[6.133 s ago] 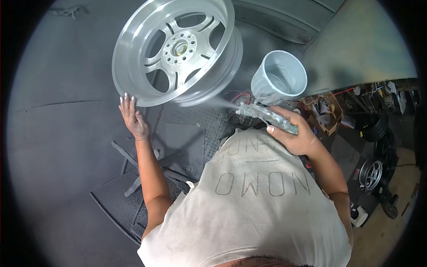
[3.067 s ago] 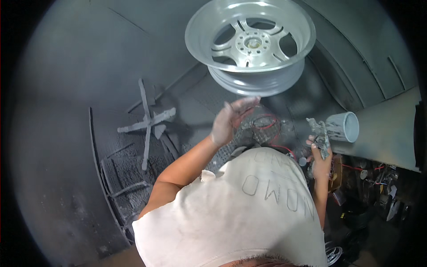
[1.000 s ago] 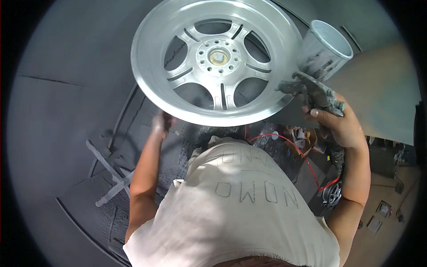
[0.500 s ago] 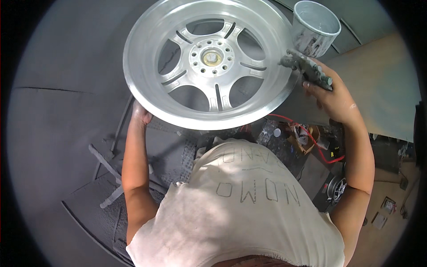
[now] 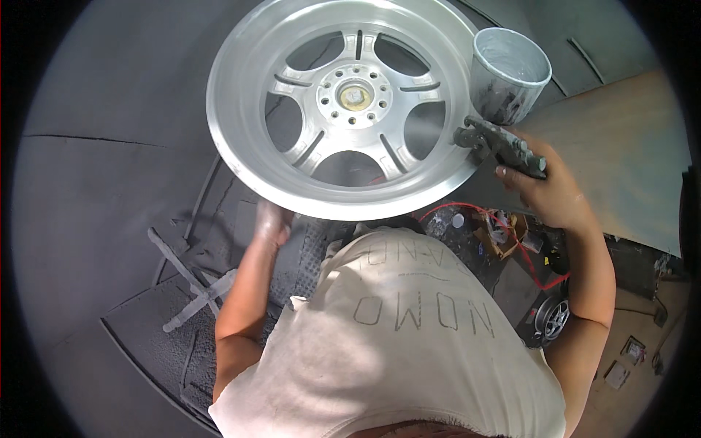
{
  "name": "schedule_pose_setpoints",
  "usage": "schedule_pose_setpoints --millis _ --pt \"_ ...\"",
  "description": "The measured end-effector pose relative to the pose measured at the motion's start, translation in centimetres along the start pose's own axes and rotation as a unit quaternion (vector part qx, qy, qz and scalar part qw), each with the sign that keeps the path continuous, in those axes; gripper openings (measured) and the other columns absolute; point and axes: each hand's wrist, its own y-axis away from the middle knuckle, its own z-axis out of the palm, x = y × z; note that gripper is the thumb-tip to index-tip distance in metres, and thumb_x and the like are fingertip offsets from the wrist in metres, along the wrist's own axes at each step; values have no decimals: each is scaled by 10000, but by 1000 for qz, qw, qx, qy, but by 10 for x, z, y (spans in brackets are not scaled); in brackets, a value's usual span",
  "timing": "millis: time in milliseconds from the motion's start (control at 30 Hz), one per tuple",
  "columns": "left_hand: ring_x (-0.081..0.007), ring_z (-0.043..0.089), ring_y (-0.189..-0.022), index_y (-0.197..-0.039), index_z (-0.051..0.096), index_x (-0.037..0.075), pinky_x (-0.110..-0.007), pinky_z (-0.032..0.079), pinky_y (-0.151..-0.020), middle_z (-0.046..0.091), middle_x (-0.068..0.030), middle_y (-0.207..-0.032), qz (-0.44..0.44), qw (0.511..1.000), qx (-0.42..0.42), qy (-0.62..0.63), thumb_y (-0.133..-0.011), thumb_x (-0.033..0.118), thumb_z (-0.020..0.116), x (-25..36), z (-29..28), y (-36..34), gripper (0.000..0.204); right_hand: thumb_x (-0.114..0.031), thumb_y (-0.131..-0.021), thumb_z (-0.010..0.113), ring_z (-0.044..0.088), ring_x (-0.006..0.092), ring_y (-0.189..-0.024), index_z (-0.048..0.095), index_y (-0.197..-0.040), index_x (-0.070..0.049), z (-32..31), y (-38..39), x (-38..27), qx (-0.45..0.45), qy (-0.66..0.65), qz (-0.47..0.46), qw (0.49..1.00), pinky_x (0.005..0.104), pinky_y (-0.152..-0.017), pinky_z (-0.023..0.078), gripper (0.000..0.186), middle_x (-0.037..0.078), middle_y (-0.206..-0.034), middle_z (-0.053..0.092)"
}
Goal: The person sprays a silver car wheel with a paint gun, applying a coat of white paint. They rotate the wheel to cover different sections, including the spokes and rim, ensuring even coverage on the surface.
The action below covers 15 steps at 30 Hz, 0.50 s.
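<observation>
A silver alloy wheel (image 5: pixel 381 155) fills the upper middle, face up, with five split spokes and yellowish material in its hub. My right hand (image 5: pixel 551 188) is closed on a paint-crusted spray gun (image 5: pixel 511 153), its nozzle at the wheel's right rim and a faint mist inside the wheel beside it. A pale, paint-smeared cup (image 5: pixel 504 91) sits above the gun. My left hand (image 5: pixel 272 220) is under the wheel's lower-left edge; its fingers are mostly hidden by the rim, so its grip cannot be told.
Dark, paint-coated walls (image 5: pixel 109 204) surround the wheel, with a cross-shaped stand (image 5: pixel 186 274) at lower left. A pale panel (image 5: pixel 628 160) stands at right. Below it are a red hose (image 5: pixel 533 270), a cardboard box with clutter (image 5: pixel 496 241) and another wheel (image 5: pixel 549 319).
Since half a second ago the spokes have rotated, my left hand has moved right under the rim, and the gun and cup have lowered slightly. Spray mist now shows at the nozzle.
</observation>
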Motion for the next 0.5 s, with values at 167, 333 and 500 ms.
schedule_pose_setpoints --millis 167,333,500 --pt "-234 522 -1308 -1475 410 46 -459 430 -1089 523 -123 -1424 -37 997 -62 13 -1052 426 520 -46 28 31 579 -68 -920 691 618 173 -1093 555 -1395 1 -4 -3 0 -24 -20 -19 999 322 -987 482 500 118 -1195 685" --pt "-191 547 -1236 -1457 431 55 -409 461 -1033 544 -101 -1382 -136 975 -120 -128 -1042 476 506 -68 36 38 596 -63 -915 690 623 188 -1091 556 -1395 2 -9 -9 3 -69 -35 -44 996 325 -982 485 502 118 -1208 680" --pt "-226 543 -1273 -1421 486 54 -381 469 -1045 563 -74 -1399 -97 994 -40 -37 -1033 378 568 -54 -9 -25 512 -66 -904 697 634 228 -1091 559 -1388 1 -9 -11 2 -96 -72 -17 993 344 -981 486 507 139 -1207 680"
